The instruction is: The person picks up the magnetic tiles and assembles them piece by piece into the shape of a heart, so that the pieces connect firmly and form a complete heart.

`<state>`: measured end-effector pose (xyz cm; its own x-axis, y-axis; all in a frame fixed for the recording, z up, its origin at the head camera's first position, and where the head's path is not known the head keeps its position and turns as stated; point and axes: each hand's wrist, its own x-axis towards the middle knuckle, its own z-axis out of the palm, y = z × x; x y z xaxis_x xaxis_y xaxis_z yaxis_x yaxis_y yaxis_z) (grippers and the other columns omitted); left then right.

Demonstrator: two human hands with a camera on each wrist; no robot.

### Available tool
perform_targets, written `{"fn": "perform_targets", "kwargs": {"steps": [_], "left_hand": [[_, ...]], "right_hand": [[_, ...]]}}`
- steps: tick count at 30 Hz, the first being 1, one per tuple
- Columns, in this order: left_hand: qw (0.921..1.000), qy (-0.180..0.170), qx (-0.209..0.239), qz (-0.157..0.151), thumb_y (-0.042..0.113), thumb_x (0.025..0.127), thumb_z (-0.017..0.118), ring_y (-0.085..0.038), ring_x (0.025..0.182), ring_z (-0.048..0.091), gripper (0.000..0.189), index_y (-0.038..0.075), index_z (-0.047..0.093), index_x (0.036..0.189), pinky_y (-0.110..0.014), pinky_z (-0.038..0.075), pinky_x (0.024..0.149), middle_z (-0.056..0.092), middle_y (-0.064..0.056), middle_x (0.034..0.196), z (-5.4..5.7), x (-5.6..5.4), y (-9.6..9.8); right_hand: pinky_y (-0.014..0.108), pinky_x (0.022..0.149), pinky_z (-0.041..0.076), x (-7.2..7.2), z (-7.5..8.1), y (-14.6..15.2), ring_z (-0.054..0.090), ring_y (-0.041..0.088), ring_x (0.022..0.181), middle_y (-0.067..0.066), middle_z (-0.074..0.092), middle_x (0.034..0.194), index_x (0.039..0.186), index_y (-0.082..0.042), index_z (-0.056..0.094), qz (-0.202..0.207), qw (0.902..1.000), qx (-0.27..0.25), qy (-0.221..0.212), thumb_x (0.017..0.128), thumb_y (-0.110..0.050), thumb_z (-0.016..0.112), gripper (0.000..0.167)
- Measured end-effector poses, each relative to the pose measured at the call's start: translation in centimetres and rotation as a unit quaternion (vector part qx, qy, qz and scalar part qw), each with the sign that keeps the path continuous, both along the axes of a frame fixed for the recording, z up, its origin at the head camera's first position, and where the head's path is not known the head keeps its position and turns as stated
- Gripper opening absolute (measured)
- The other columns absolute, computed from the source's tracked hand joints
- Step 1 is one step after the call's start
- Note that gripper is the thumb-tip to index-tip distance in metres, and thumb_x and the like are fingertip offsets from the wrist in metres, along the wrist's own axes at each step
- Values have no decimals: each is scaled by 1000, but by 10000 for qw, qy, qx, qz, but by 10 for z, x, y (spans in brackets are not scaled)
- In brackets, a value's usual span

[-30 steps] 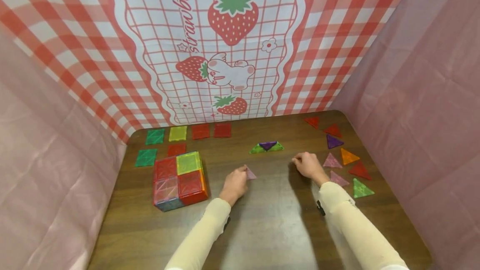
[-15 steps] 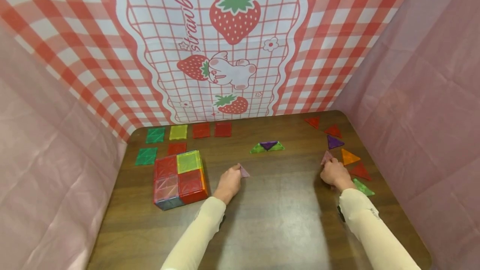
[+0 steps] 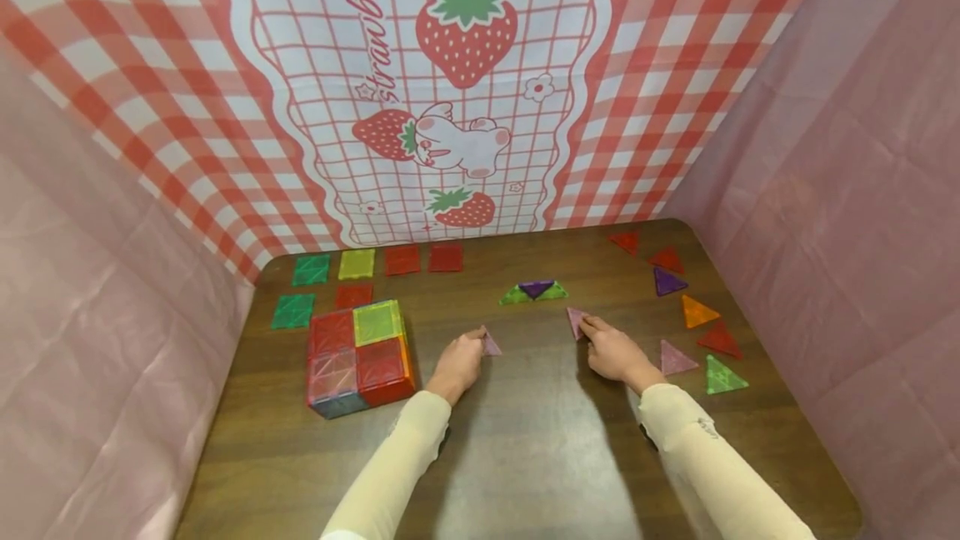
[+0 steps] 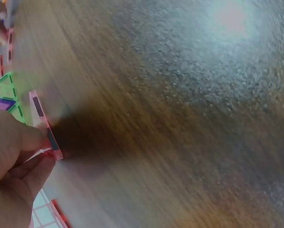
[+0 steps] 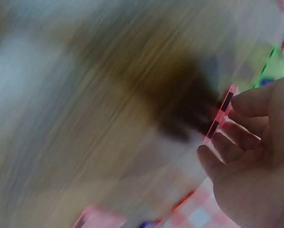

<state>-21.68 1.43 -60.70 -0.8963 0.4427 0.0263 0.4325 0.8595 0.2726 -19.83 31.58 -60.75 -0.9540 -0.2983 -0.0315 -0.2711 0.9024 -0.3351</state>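
Note:
My left hand [image 3: 459, 363] pinches a pink translucent triangle magnetic tile [image 3: 491, 343] by one corner, left of the table's middle. In the left wrist view that tile [image 4: 44, 121] shows its edge with dark magnet strips between thumb and fingers. My right hand [image 3: 617, 352] holds a second pink triangle tile [image 3: 575, 322] to the right, its edge [image 5: 221, 114] between thumb and fingers in the right wrist view. Beyond both hands, a flat piece made of a purple triangle [image 3: 536, 289] between green triangles [image 3: 515, 297] forms a low trapezoid.
A box built of coloured square tiles [image 3: 378, 363] stands on the left. Behind it lie loose green [image 3: 311, 270], yellow [image 3: 356, 264] and red squares [image 3: 446, 257]. On the right are scattered triangles: purple [image 3: 667, 281], orange [image 3: 698, 312], red [image 3: 720, 341], pink [image 3: 677, 358] and green [image 3: 724, 375].
My right hand went to the right-hand triangles, took a pink one and brought it back left toward the middle. The left hand shifted slightly left with its pink tile.

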Motion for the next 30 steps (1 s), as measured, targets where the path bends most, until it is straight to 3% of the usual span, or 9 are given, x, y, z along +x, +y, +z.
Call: {"fn": "perform_targets", "kwargs": {"steps": [6,10,17,25,30], "left_hand": [[9999,-15,-67,-120,-10,82,70,-27,110,71,38,0,74,118,-34,59,88,66,-6,136,-1,0,3],[9997,144,-96,-163,-7,85,69,-26,109,72,32,1,75,115,-33,59,88,66,-5,136,-2,0,8],[9992,131,-56,-387,-4,88,68,-24,113,70,25,1,77,110,-31,58,90,66,-6,136,-1,3,16],[9986,136,107,-497,-4,88,70,-27,114,70,30,4,73,117,-32,57,94,67,-10,133,1,5,15],[9960,501,-75,-735,-5,85,72,-27,111,71,34,9,73,116,-32,57,94,69,-10,128,-1,5,12]], "right_hand": [[53,107,47,0,-5,-46,56,44,130,27,54,144,139,10,55,476,9987,-14,203,90,-1,52,50],[50,108,47,0,-4,-72,55,40,132,23,54,146,140,7,56,707,9973,0,186,92,-2,55,49],[50,110,45,2,-1,-95,50,40,138,22,49,151,143,7,52,997,9950,32,61,94,-8,57,51],[53,109,45,1,-9,-80,52,42,135,23,48,151,145,5,51,1009,9942,-218,311,93,-7,61,53],[58,104,47,-16,-5,-26,55,46,128,29,50,146,141,6,53,479,9957,-211,764,92,-6,58,52]]}}
